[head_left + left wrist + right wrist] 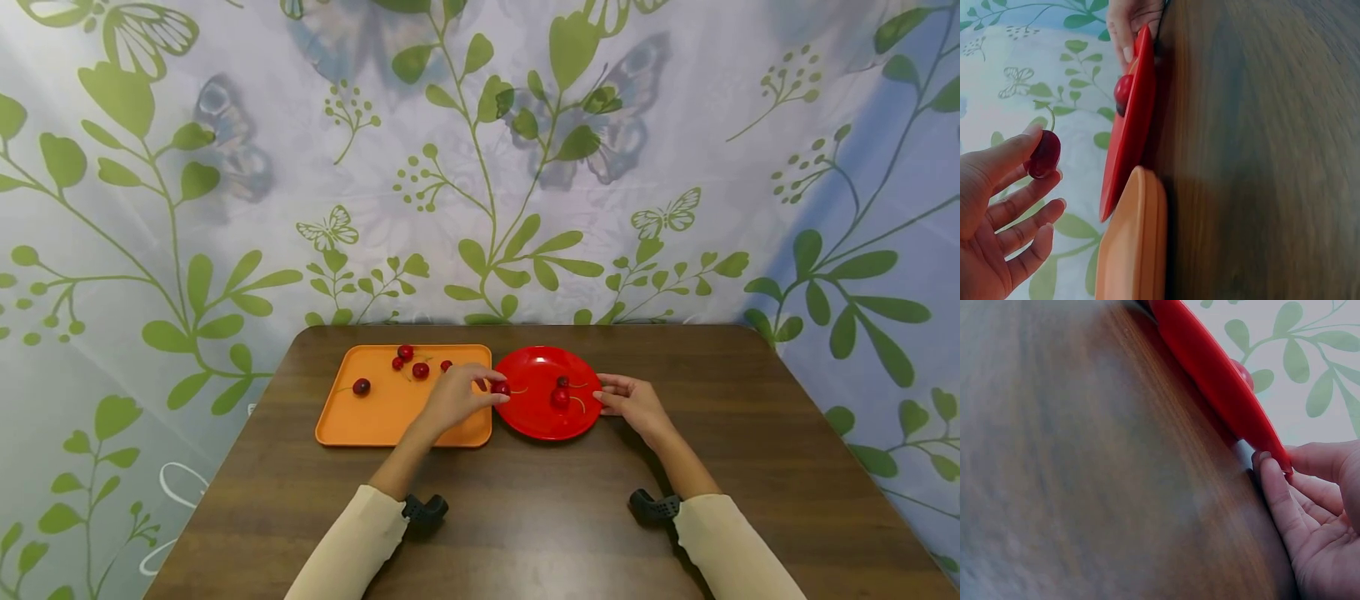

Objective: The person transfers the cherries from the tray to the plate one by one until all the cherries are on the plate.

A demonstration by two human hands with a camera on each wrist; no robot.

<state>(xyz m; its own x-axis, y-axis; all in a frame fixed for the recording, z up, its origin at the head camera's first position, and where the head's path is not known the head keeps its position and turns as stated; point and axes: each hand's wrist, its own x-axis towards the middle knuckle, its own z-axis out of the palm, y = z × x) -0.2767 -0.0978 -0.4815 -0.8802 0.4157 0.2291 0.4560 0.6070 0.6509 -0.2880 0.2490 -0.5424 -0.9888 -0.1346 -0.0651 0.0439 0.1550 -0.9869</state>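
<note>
I am pinching a cherry (500,387) in my left hand (456,398) over the red plate (536,417) (two already lying there), while my right hand (633,402) is steadying its rim, fingers lightly curled; five are waiting on the orange tray (375,417).

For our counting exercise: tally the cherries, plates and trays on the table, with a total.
Cherries: 8, with 5 on the orange tray, 2 on the red plate and 1 in the left hand
Plates: 1
Trays: 1
Total: 10
</note>
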